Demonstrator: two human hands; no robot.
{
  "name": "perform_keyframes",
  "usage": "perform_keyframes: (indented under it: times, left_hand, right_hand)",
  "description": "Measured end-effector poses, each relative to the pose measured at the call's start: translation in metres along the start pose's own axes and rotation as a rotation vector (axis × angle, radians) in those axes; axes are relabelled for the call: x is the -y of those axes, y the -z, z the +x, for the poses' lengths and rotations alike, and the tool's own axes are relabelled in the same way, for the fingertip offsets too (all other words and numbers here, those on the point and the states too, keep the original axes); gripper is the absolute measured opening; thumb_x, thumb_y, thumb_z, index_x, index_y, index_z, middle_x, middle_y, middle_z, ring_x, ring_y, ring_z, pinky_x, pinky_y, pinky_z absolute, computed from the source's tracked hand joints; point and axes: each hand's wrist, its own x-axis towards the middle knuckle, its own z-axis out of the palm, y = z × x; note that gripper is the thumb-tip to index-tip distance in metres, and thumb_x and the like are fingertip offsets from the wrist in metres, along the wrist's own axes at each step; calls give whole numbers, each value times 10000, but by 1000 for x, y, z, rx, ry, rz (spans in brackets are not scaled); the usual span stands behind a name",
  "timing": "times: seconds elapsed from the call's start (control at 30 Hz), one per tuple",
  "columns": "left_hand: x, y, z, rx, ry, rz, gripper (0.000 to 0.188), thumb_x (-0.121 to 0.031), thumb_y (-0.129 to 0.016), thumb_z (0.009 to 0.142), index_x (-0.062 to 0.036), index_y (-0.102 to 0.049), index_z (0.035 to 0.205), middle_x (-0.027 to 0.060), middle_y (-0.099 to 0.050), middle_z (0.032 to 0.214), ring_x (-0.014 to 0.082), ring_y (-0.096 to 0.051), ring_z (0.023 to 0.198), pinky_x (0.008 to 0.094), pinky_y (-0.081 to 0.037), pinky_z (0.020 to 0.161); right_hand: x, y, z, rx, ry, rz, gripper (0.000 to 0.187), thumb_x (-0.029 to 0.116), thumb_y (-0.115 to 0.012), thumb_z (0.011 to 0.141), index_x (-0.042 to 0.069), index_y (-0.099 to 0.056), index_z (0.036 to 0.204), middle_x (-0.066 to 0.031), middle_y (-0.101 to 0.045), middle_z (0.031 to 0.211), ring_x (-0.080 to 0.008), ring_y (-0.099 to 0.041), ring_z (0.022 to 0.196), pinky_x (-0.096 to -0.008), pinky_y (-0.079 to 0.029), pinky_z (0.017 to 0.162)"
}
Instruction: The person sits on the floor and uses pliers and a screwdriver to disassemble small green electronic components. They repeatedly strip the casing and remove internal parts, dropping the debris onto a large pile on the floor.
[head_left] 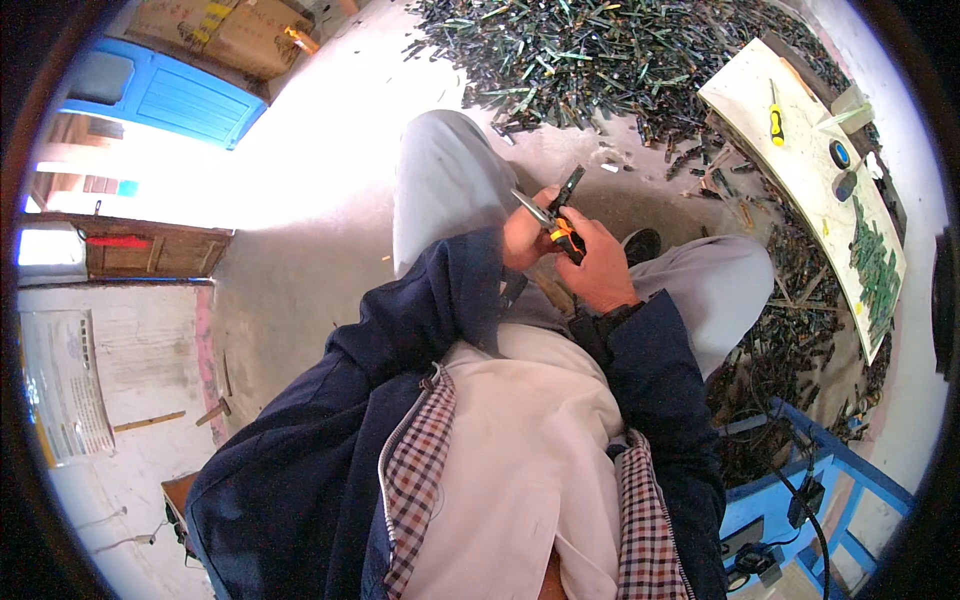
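Above my lap, my two hands are close together. My right hand (602, 268) is closed round the orange-and-black handles of a pair of pliers (533, 208), whose pointed metal jaws reach toward the upper left. A narrow dark strip-shaped piece (571, 183) sticks up just beyond the pliers. My left hand (522, 238) is closed at the lower end of this strip, partly behind the pliers. The hands hide where the jaws' base and the strip meet, so I cannot tell whether they touch.
A large heap of dark and green strip pieces (600, 60) covers the floor ahead. At right, a pale board (815, 170) carries a yellow-handled screwdriver (776, 122), a blue-and-black roll (839, 153) and green strips (876, 270). Nearer stands a blue frame (850, 480) with black cables.
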Motion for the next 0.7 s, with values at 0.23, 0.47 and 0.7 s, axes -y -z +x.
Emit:
perform_keyframes:
  times: [0.23, 0.47, 0.7]
  left_hand:
    - [1, -9, -4, -58, -20, -17, 402, -408, -404, 975, -58, -602, 982, 98, -653, 911, 208, -633, 830, 339, -499, 770]
    - [5, -3, -9, -11, -157, 155, 319, -273, -352, 1013, -27, -532, 1106, 117, -629, 1057, 205, -618, 923, 342, -497, 830]
    - [8, 12, 4, 55, -53, -39, 339, -307, -338, 1018, -39, -524, 1109, 113, -627, 1029, 198, -617, 916, 323, -490, 832]
  right_hand:
    - [1, -9, 3, -6, -26, -112, 699, 119, -643, 677, 37, -396, 1326, -230, -568, 1136, -392, -556, 1051, -416, -454, 888]
    - [5, -6, 7, 41, -83, -20, 721, 127, -632, 687, 2, -358, 1343, -257, -551, 1179, -407, -536, 1094, -414, -439, 921]
    - [6, -7, 7, 29, -81, -6, 727, 129, -617, 700, 0, -338, 1359, -272, -560, 1151, -418, -543, 1081, -417, -449, 906]
